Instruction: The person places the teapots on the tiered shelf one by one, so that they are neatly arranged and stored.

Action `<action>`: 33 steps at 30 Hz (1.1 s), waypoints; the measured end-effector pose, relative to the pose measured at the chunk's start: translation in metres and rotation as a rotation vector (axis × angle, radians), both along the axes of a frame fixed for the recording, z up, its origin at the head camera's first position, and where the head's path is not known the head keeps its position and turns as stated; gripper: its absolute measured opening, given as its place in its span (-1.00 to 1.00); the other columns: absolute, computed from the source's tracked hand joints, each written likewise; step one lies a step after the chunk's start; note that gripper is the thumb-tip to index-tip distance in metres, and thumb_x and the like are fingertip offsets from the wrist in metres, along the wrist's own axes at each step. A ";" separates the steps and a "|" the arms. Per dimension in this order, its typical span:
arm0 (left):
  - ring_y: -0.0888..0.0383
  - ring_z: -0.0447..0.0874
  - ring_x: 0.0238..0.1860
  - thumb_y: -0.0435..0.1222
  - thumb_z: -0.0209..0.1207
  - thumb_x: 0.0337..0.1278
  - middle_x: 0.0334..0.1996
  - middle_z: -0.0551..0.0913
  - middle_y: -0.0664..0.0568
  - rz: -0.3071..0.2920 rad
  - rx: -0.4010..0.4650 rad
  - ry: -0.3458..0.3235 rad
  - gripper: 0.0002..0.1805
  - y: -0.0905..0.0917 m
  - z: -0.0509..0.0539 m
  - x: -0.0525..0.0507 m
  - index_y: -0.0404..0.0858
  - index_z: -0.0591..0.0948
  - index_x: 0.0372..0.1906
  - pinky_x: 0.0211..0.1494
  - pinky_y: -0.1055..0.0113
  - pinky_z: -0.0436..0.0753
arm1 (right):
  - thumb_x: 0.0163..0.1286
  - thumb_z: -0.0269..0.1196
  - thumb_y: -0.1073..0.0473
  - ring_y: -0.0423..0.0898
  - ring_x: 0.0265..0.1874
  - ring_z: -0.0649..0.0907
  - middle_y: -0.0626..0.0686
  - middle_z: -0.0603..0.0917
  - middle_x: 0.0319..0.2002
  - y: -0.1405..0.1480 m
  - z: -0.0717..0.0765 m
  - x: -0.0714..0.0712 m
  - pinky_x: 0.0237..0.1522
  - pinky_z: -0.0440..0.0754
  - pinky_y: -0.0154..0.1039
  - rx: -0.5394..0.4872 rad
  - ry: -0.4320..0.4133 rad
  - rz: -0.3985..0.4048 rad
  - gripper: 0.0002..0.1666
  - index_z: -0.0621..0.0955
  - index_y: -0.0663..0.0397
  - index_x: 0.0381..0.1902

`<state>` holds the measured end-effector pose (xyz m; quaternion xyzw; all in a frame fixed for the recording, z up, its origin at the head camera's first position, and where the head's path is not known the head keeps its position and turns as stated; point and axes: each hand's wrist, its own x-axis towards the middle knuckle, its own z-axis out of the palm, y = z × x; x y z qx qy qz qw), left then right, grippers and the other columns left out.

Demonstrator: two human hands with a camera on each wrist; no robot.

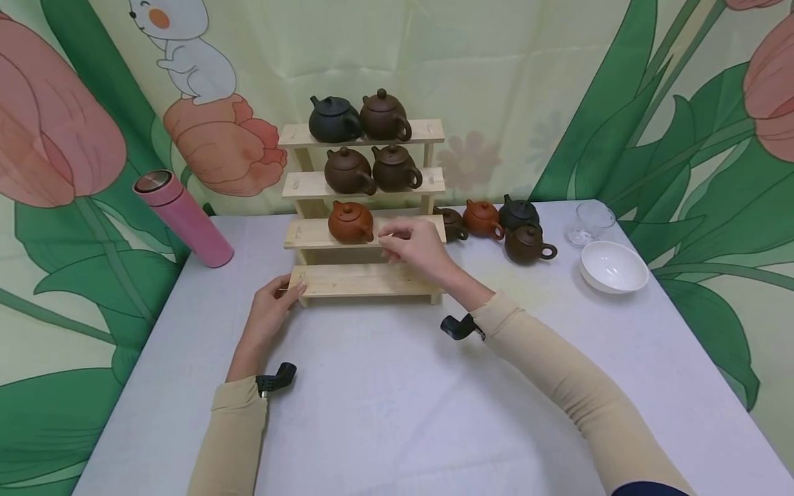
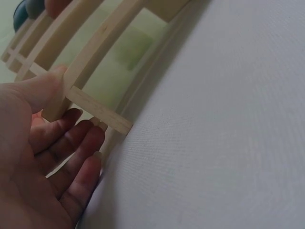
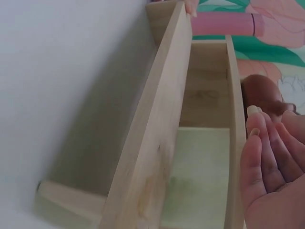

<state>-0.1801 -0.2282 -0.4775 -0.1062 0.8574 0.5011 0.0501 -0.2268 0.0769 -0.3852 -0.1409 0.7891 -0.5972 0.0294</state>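
Beside right grip [image 1: 417,249] — orange teapot [image 1: 349,222]

Left arm [image 1: 232,441]: the person's, extended forward, sleeved to the wrist.
Left hand [image 1: 268,313]: gripping; thumb above, fingers bent beneath.
Right arm [image 1: 558,375]: reaches farther out, slanting inward to the left.
Right hand [image 1: 424,251]: raised; fingers close together, slightly bent, tips near the thumb but apart.

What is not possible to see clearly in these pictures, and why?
Head: left part of the leftmost table pot, behind the rack.
Right wrist: part of the rack's orange pot, behind the right hand; contact unclear.
Left wrist: most of that pot, cut off by top edge.
Right wrist: most of the left hand, cut off by top edge.
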 end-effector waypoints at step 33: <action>0.14 0.46 0.02 0.20 0.16 0.25 0.19 0.54 -0.10 0.017 0.010 -0.002 -0.22 0.000 0.000 -0.001 -0.16 0.39 0.43 -0.09 0.52 0.54 | 0.40 0.29 0.04 -0.04 -0.50 0.72 0.25 0.77 -0.32 0.139 -0.024 0.016 -0.35 0.71 -0.22 0.217 0.001 -0.247 -0.69 0.71 0.15 -0.06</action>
